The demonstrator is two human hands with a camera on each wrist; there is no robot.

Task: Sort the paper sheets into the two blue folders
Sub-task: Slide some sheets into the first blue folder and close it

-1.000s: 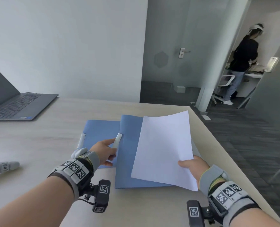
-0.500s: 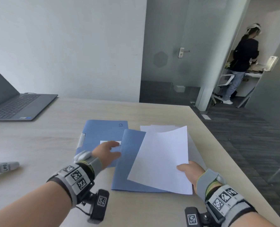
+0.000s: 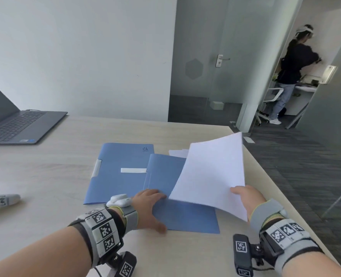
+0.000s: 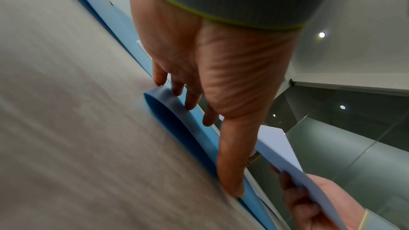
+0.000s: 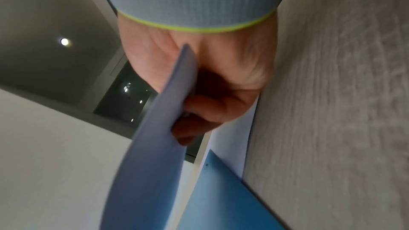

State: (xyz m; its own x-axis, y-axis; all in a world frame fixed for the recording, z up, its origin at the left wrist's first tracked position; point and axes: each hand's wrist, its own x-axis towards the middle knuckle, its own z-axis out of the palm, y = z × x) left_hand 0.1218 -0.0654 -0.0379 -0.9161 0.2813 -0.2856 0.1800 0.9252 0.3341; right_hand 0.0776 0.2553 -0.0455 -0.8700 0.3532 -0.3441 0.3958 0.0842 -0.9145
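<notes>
White paper sheet (image 3: pixel 211 172) pinched in right hand (image 3: pixel 245 198) grip; left hand (image 3: pixel 147 206) flat, fingers straight, on near blue folder (image 3: pixel 185 218).

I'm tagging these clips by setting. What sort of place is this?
Most likely an office: a laptop on a pale wood desk, blue folders with paper sheets, and a glass partition with a door.
</notes>
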